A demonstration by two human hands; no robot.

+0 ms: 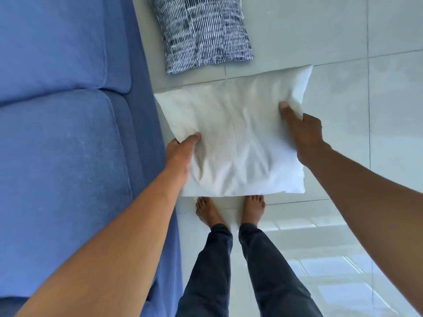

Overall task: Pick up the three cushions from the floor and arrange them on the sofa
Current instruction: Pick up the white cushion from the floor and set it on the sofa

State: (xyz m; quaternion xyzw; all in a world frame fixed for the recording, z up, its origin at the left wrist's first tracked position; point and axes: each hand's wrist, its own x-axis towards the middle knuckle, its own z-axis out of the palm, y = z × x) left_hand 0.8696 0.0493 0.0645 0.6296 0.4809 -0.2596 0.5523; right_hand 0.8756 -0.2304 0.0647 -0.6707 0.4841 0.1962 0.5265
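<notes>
A white cushion [235, 138] is held flat in front of me, above the floor and my feet. My left hand [180, 154] grips its left edge, thumb on top. My right hand [302, 133] grips its right edge, thumb pressed into the fabric. A navy-and-white patterned cushion [201, 30] lies on the tiled floor beyond it, close to the sofa front. The blue sofa [64, 133] fills the left side, its seat cushions bare. No third cushion is in view.
Glossy pale floor tiles [343, 53] stretch to the right and ahead. My bare feet [229, 211] and dark trousers stand just below the white cushion, right beside the sofa's front edge.
</notes>
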